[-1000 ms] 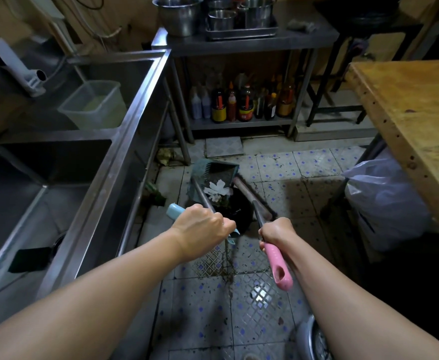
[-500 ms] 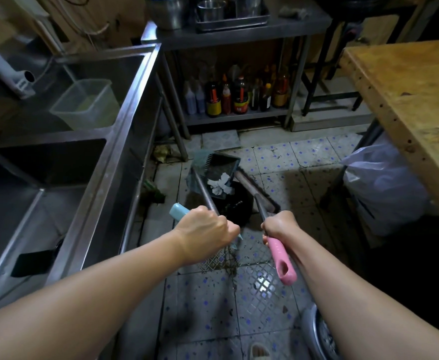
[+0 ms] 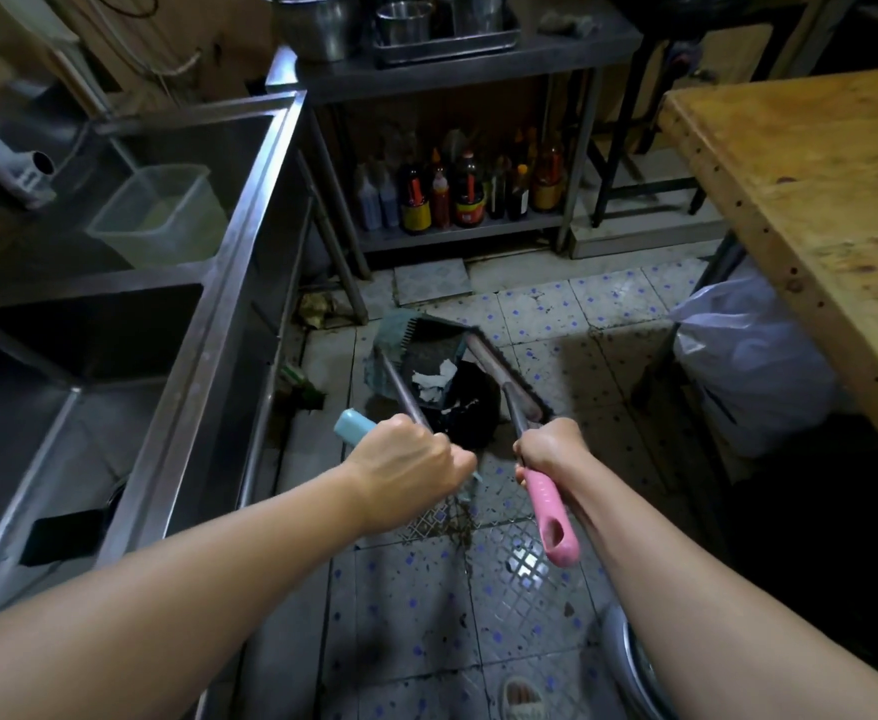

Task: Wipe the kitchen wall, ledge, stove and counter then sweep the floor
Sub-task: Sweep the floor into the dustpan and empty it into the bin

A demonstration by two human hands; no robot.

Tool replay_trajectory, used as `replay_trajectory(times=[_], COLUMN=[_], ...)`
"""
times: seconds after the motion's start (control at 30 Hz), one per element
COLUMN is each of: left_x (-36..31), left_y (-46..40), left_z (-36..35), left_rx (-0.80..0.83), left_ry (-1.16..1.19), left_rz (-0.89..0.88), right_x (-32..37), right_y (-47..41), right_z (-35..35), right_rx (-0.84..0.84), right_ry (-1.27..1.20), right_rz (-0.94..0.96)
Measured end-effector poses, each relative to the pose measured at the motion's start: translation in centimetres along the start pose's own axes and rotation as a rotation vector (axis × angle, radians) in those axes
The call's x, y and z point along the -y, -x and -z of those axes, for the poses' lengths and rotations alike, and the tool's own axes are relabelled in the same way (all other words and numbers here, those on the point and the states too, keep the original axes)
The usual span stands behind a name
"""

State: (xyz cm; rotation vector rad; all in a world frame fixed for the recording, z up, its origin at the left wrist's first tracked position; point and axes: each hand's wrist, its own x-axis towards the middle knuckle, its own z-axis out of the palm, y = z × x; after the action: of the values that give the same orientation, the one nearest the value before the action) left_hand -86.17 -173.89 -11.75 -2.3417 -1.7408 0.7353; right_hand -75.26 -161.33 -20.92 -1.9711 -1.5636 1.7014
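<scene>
Dustpan (image 3: 419,356) sits on the floor (image 3: 530,615) at twelve o'clock, paper scraps inside. Our left hand (image 3: 406,470) clamps its blue-tipped handle, our right hand (image 3: 548,449) clamps the pink-handled broom (image 3: 504,376) at one o'clock. We should keep the pan's lip flat and sweep gently inward.

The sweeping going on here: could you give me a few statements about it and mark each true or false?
1. The left hand grips the blue-handled dustpan. True.
2. The right hand is empty. False: it grips the pink-handled broom.
3. White paper scraps lie in the dustpan. True.
4. The plastic tub stands on the floor. False: it sits in the sink.
</scene>
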Motion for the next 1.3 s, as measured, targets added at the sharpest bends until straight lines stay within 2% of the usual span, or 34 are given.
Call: replay_trajectory(times=[0.13, 0.77, 0.9, 1.3], left_x=[-0.2, 0.2, 1.0, 2.8], left_y=[-0.7, -1.6, -1.4, 0.6], left_z=[0.5, 1.5, 1.7, 3.8], left_rx=[-0.036, 0.008, -0.015, -0.068], left_ry=[0.007, 0.066, 0.097, 0.095], left_rz=[0.006, 0.07, 0.172, 0.281], right_x=[0.3, 0.3, 0.4, 2.2], right_y=[-0.2, 0.1, 0.2, 1.9], right_z=[-0.6, -0.1, 0.2, 1.5], right_rx=[-0.012, 0.041, 0.04, 0.098], right_ry=[0.023, 0.023, 0.022, 0.005], right_rz=[0.003, 0.025, 0.015, 0.034])
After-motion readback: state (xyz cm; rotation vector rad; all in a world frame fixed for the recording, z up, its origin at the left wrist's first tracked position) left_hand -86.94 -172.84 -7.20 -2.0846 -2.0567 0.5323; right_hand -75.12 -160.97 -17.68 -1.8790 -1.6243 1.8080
